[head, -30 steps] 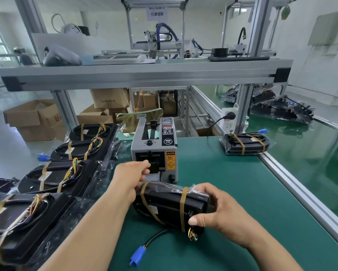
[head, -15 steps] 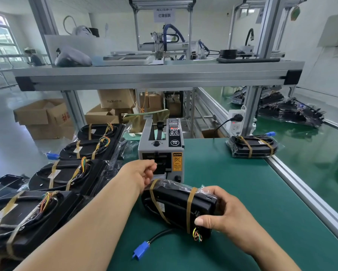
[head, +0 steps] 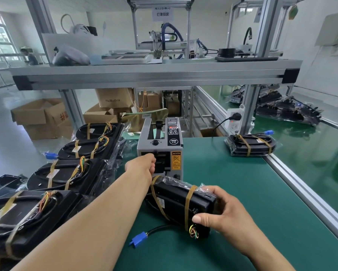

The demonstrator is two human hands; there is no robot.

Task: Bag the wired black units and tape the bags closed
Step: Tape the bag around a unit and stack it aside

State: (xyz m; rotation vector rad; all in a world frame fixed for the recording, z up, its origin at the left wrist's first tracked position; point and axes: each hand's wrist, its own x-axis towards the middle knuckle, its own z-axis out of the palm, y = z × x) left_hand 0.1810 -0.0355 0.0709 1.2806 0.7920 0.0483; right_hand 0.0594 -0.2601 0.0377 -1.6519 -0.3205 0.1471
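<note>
A black wired unit (head: 174, 200) in a clear bag, with two tan tape bands round it, lies tilted on the green mat (head: 242, 182). My right hand (head: 222, 210) grips its right end, thumb by the coloured wires. Its cable with a blue connector (head: 138, 238) trails out on the mat. My left hand (head: 142, 165) reaches to the outlet slot of the grey tape dispenser (head: 174, 141), fingers curled in a pinch there; the tape strip is hidden behind the hand.
Several black units (head: 70, 173) with tan bands lie stacked along the left on loose bags. One taped bagged unit (head: 250, 145) rests at the mat's right rail. An aluminium shelf (head: 144, 77) spans overhead; cardboard boxes (head: 41, 118) stand behind.
My left hand left the top left corner of the bagged unit and moved up to the dispenser's outlet. My right hand kept its grip on the unit.
</note>
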